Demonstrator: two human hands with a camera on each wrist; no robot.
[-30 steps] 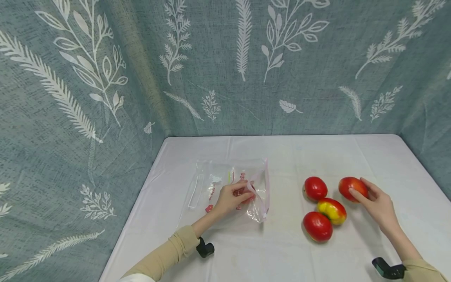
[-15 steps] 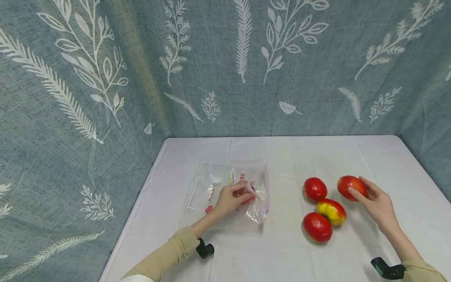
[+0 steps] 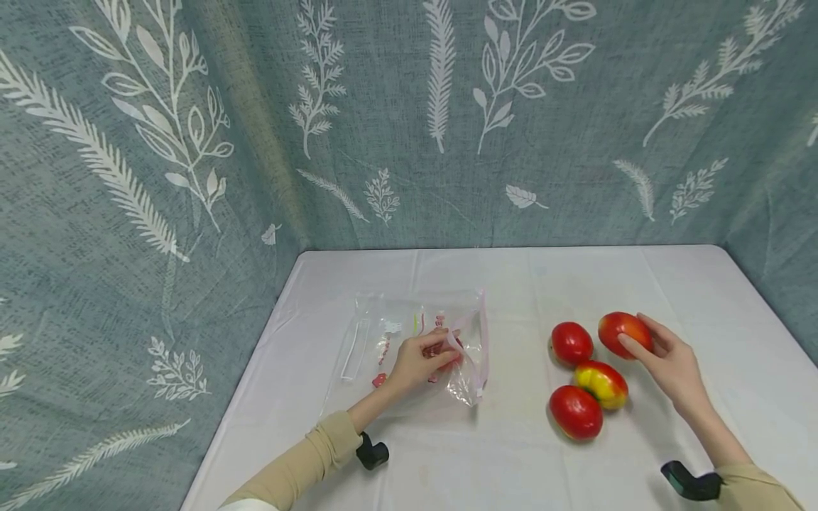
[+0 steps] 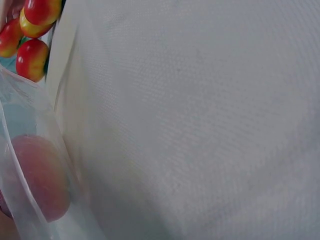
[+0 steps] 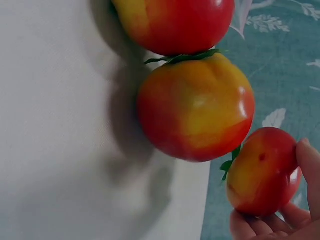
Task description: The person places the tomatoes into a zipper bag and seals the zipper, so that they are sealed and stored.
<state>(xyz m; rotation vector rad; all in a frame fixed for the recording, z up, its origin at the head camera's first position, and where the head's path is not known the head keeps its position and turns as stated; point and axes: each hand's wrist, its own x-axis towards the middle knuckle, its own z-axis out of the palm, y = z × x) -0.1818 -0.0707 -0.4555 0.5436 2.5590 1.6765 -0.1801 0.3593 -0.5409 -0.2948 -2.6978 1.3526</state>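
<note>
My right hand (image 3: 674, 365) holds a red-and-yellow tomato (image 3: 618, 333) between thumb and fingers, lifted off the table. In the right wrist view this tomato (image 5: 265, 172) shows green leaves at its stem end. Close by lie three more: a red tomato (image 3: 571, 344), a yellow-and-red tomato (image 3: 602, 384) and another red tomato (image 3: 576, 413). On the left, my left hand (image 3: 414, 363) pinches the mouth edge of a clear zip bag (image 3: 399, 306) with red print. Through its plastic, the left wrist view shows a round reddish thing (image 4: 42, 175), probably a tomato.
A white cloth covers the table (image 3: 511, 461). Behind it and on the left hangs a blue-green curtain (image 3: 396, 106) with white leaf prints. Black wrist cameras sit below both forearms.
My right hand has moved left and slightly farther back with the tomato. The left hand keeps its grip on the bag edge, and the other tomatoes stay put.
</note>
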